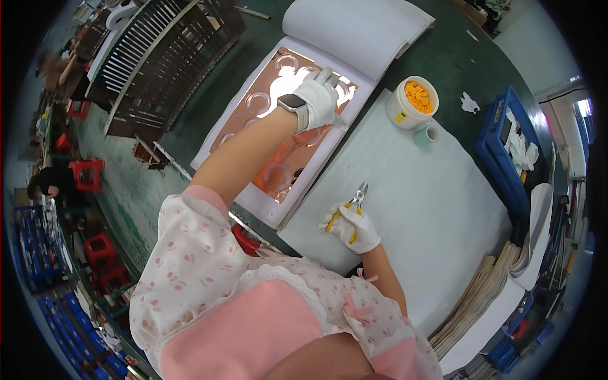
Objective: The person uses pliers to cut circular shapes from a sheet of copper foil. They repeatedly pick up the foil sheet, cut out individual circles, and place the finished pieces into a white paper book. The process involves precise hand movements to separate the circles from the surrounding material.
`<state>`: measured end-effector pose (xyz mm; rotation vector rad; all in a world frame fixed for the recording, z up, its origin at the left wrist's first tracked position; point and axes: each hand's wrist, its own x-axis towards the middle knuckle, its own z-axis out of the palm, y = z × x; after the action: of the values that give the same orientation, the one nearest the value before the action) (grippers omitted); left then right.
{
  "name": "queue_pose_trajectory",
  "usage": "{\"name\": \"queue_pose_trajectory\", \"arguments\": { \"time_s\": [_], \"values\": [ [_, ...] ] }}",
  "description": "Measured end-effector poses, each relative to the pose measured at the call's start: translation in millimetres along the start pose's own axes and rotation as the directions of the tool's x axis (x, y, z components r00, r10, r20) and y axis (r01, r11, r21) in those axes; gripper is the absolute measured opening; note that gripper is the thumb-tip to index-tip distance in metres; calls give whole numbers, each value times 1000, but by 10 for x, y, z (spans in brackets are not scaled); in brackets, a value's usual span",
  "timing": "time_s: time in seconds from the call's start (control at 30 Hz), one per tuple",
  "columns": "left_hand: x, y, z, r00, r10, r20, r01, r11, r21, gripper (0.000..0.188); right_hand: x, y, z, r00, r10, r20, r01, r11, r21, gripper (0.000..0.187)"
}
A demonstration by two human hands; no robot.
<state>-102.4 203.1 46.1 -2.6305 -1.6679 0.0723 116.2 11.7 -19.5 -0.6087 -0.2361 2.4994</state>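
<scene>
The left hand (318,101) hides part of the sheet (288,155). A far person (61,75) is blurred. The lower edge cuts the apron (244,323).

A dark green table (449,47) spreads out beneath and beyond both sets of fingers. On it, below the left fingers (326,76), lies a stack of white paper (269,212), with its turned-back sheets (354,31) curling up past the fingertips. A large pale sheet (418,209) lies flat below the right fingers (334,217) and reaches well to their right. Beyond them and to the right, at that sheet's far edge, stands a white tub (405,115), with a pale green roll (427,136) just beside it. Farther right are a crumpled scrap (469,103) and a blue tray (497,158).
</scene>
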Motion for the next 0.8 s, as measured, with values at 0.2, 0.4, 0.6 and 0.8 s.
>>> {"name": "queue_pose_trajectory", "arguments": {
  "time_s": [0.2,0.4,0.6,0.8],
  "values": [
    [106,49,-372,982,62,180,-51,997,-65,69,7,-12,-53,1000,-2,25,1,999,32,20],
    [206,-18,-148,990,91,106,-79,991,-108,73,-5,-22,-38,1000,7,22,-7,1000,19,21],
    [278,20,-109,986,101,130,-83,987,-141,79,-3,-22,-45,999,8,35,-9,999,43,21],
    [245,72,-40,979,110,174,-87,987,-135,74,-9,-10,-37,999,14,38,-15,1000,26,20]
  ]
}}
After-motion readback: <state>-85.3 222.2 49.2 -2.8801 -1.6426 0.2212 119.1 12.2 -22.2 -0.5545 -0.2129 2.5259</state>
